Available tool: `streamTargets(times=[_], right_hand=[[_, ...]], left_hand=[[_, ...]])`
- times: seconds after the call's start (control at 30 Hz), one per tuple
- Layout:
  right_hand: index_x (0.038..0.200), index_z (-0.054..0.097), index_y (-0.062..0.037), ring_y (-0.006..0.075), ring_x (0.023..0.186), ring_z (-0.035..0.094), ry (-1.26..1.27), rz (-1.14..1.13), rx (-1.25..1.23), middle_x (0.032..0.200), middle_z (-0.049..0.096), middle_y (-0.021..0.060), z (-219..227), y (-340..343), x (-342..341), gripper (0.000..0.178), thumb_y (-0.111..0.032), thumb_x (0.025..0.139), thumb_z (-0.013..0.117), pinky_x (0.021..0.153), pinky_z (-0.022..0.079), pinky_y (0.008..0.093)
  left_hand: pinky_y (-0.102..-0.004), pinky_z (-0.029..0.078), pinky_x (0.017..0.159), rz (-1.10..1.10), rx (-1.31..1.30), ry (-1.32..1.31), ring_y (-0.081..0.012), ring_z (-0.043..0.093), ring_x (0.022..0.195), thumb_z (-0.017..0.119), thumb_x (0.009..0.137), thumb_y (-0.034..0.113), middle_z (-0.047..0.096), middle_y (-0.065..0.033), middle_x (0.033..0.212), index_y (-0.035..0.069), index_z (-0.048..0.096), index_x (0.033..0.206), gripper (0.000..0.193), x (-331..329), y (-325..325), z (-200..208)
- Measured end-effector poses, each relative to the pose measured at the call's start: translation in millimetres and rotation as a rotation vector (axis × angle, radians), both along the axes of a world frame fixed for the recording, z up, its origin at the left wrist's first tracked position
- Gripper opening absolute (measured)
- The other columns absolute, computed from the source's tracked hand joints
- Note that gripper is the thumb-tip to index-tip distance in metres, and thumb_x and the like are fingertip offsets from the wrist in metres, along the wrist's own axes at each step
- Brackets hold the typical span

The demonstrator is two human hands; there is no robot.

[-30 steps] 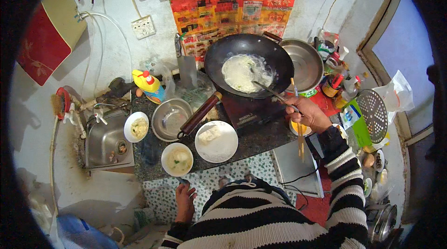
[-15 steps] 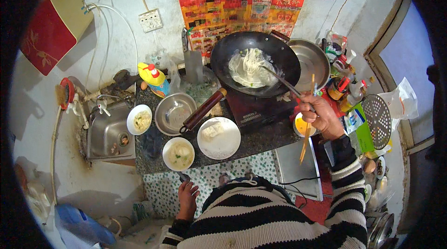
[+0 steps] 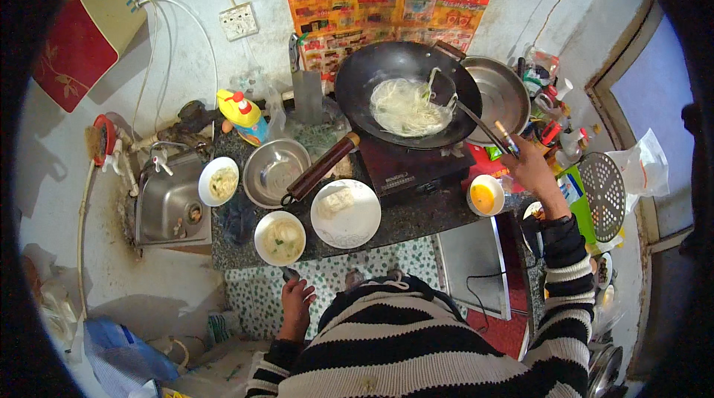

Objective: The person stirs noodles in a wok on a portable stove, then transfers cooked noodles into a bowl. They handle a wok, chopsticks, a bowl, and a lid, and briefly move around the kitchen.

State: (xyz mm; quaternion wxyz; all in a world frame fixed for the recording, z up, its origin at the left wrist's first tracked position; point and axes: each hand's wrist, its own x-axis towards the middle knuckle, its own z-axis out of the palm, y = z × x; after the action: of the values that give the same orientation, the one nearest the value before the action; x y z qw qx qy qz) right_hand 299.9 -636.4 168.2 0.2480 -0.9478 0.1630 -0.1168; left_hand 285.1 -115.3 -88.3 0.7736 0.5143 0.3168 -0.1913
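Observation:
My right hand [image 3: 529, 167] is closed round a ladle handle [image 3: 482, 123] that slants into the black wok [image 3: 357, 74]. Chopsticks [image 3: 506, 135] are in the same grip, mostly hidden by the hand. Pale noodles [image 3: 409, 109] lie in the wok, with some strands hanging over the dark ladle head [image 3: 440, 90]. Low by the counter's front edge, my left hand [image 3: 296, 305] has its fingers curled, with a small dark object [image 3: 290, 274] sticking out above them; its kind I cannot make out. Closest to it is a white bowl of soupy food [image 3: 280, 239].
A white plate [image 3: 364, 230] with a pale block, a steel basin [image 3: 260, 175] and the wok's wooden handle [image 3: 323, 166] crowd the counter. A bowl of beaten egg [image 3: 485, 196] sits near my right wrist. The wok rests on an induction cooker [image 3: 398, 175]; a cleaver [image 3: 306, 97] stands behind.
My right hand has moved a little right and lower, and the chopsticks have turned from pointing down. The lifted bundle of noodles now lies flatter in the wok. My left hand has barely moved.

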Motion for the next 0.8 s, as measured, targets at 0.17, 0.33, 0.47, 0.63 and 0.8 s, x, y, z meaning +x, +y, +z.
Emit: streamTargets(times=[0.17,0.33,0.47,0.63,0.8], right_hand=[[0.114,0.055,-0.0118,0.0342,0.07,0.066,0.158,0.063,-0.692,0.079,0.066,0.0146,22.7,28.4,3.5,0.036,-0.013,0.078,0.059,0.06,0.052,0.0449],[0.121,0.056,-0.0145,0.0281,0.077,0.065,0.133,0.221,-1.131,0.089,0.063,0.0102,8.5,24.5,4.8,0.045,-0.006,0.076,0.056,0.061,0.052,0.0398],[0.129,0.052,-0.019,0.0269,0.094,0.059,0.138,0.237,-1.288,0.102,0.06,0.0095,17.2,8.8,9.7,0.05,-0.007,0.081,0.05,0.078,0.048,0.0405],[0.125,0.05,-0.008,0.027,0.092,0.057,0.132,0.388,-1.452,0.091,0.055,0.0113,79.7,35.3,52.7,0.047,-0.005,0.078,0.052,0.074,0.047,0.0386],[0.117,0.055,-0.0085,0.0311,0.083,0.06,0.091,0.533,-1.405,0.088,0.059,0.0134,106.9,36.1,74.8,0.045,-0.001,0.073,0.056,0.068,0.049,0.0385]], left_hand=[[-0.0351,0.05,0.069,0.004,0.027,-0.009,-0.0231,0.059,0.087,0.059,0.087,0.016,0.054,-0.0085,0.109,0.009,0.043,0.12,0.037,-1.9,2.7,5.7],[-0.0374,0.049,0.073,0.179,0.01,0.032,-0.0253,0.058,0.092,0.058,0.087,0.017,0.053,-0.0077,0.108,0.007,0.04,0.128,0.045,15.7,4.7,7.0],[-0.0383,0.049,0.076,0.168,-0.106,-0.103,-0.0268,0.058,0.094,0.059,0.086,0.017,0.053,-0.008,0.108,0.007,0.038,0.131,0.051,30.8,23.5,-9.8],[-0.0384,0.05,0.077,0.161,-0.159,-0.083,-0.0277,0.058,0.096,0.059,0.086,0.017,0.053,-0.009,0.109,0.009,0.04,0.127,0.046,41.4,25.4,4.8],[-0.0396,0.05,0.08,0.107,-0.278,-0.155,-0.0294,0.058,0.1,0.054,0.089,0.017,0.053,-0.0136,0.115,0.01,0.038,0.125,0.04,55.3,24.7,-0.3]])
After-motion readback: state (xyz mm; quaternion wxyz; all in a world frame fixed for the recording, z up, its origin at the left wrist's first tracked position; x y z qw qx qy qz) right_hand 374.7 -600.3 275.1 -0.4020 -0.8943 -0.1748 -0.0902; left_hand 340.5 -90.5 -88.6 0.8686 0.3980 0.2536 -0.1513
